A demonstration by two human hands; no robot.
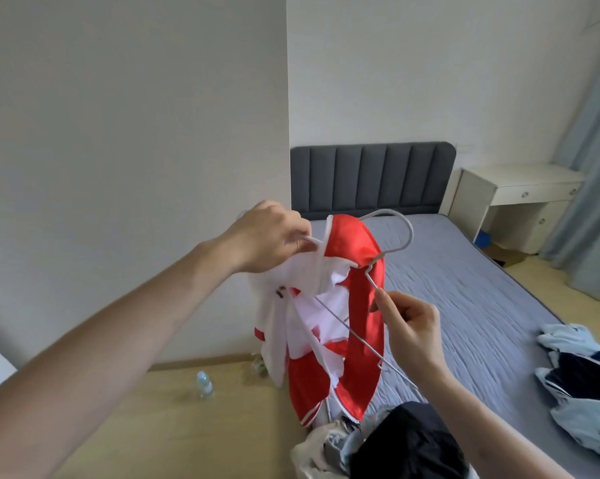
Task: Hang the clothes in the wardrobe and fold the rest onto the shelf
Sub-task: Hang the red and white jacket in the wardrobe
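A red and white garment [326,326] hangs in the air over the left edge of the bed [464,299]. A thin white wire hanger [400,223] is threaded partly through it, its hook sticking out at the top. My left hand [270,236] pinches a white strap of the garment at its upper left. My right hand [409,326] pinches the hanger's wire just below the twisted neck. Near the bottom edge lies a pile of dark and pale clothes [395,447]. More clothes, light blue and navy [581,382], lie on the bed at the right.
A grey padded headboard [371,178] stands against the far wall, with a white desk [519,195] to its right beside a blue curtain [588,188]. On the wooden floor at the left stands a plastic bottle [204,384]. A cardboard box [509,255] sits under the desk.
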